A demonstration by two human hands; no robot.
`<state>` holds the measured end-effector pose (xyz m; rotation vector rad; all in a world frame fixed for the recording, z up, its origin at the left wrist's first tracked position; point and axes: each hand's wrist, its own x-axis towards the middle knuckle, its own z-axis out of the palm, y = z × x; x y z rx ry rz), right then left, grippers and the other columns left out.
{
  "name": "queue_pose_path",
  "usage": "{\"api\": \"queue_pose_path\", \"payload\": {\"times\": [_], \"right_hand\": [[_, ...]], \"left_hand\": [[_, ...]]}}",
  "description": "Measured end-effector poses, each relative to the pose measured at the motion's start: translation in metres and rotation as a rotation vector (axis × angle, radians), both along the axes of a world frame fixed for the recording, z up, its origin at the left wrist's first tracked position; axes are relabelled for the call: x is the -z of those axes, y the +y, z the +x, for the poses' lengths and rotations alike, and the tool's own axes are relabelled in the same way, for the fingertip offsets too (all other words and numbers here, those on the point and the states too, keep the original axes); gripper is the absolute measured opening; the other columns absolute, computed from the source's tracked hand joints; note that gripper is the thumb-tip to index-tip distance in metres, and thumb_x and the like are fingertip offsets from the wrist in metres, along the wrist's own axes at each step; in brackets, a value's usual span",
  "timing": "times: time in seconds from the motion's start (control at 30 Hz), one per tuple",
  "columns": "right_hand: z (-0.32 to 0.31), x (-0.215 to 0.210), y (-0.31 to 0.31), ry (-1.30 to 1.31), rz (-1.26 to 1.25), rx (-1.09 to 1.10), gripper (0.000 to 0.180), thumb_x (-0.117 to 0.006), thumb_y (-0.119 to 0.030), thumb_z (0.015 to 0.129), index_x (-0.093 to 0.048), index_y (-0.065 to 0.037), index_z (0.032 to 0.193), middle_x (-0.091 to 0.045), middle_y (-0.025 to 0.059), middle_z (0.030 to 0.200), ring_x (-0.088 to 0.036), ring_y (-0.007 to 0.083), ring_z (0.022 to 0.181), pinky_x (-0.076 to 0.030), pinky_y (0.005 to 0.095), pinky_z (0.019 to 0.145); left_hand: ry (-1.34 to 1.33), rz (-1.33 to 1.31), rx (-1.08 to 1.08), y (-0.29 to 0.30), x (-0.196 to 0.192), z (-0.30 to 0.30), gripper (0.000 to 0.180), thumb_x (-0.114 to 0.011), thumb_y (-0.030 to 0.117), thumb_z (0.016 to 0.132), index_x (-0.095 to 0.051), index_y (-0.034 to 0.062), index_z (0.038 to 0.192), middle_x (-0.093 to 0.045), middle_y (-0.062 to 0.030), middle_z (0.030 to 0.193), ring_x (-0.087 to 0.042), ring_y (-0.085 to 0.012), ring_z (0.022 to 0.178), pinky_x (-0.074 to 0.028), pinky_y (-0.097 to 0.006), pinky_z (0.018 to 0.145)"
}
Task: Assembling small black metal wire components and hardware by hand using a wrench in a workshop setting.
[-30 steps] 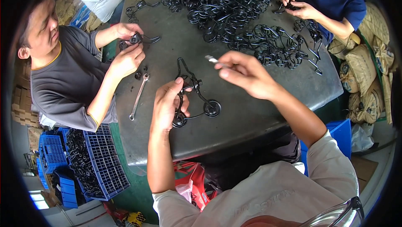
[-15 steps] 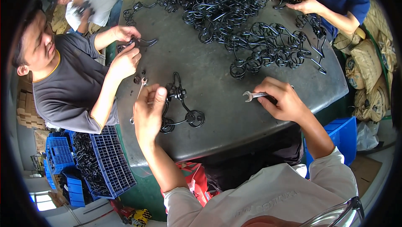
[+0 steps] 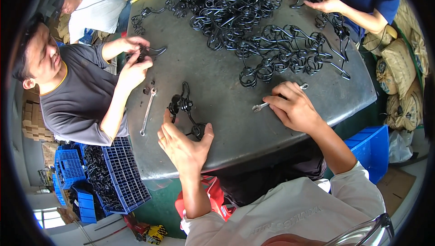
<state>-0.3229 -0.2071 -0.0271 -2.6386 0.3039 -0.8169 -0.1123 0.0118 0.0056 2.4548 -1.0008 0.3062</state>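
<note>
In front of me on the table lies a black bent-metal part [image 3: 183,104] with a bolted joint and rounded ends. My left hand [image 3: 183,148] is at its near side, thumb and fingers spread around the lower end and partly hiding it. The index fingertip meets the part's left side; whether the thumb touches it I cannot tell. To the right, my right hand [image 3: 292,110] is closed around a combination wrench [image 3: 259,107], whose open jaw points left and whose ring end shows beyond the fingers. A second wrench [image 3: 148,111] lies left of the part.
A large tangled pile of black bent-metal parts [image 3: 226,10] covers the far table [image 3: 226,141]. On the left a co-worker's hands [image 3: 136,64] hold a similar part; another co-worker's hands [image 3: 326,2] work at far right. Small dark nuts [image 3: 146,90] lie near the loose wrench. Blue crates [image 3: 124,173] stand below left.
My left hand has moved down and right, its fingers now spread by the part, which has shifted slightly. My right hand has moved a little left and turned with its wrench.
</note>
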Motion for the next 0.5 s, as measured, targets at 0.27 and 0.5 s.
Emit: {"api": "queue_pose_path", "payload": {"times": [0.27,0.5], "right_hand": [[-0.002,0.004,0.001,-0.022,0.049,0.039,0.023,-0.074,-0.005,0.084,-0.072,-0.005,0.107,-0.064,0.0092,0.104,-0.062,0.0298,0.101,-0.049,0.0413,0.086],[-0.005,0.006,-0.004,-0.033,0.049,0.029,0.019,-0.074,-0.004,0.085,-0.071,-0.004,0.104,-0.063,0.0084,0.102,-0.062,0.0291,0.098,-0.049,0.0404,0.086]], "left_hand": [[0.033,0.039,0.155,0.028,0.0,0.056,0.09,-0.072,0.012,0.063,-0.043,0.0002,0.148,-0.049,-0.0221,0.146,-0.036,-0.0427,0.147,-0.016,-0.061,0.126],[-0.008,-0.045,0.208,0.034,0.008,0.072,0.086,-0.068,0.002,0.064,-0.045,0.0002,0.147,-0.052,-0.023,0.142,-0.039,-0.044,0.143,-0.028,-0.056,0.122]]}}
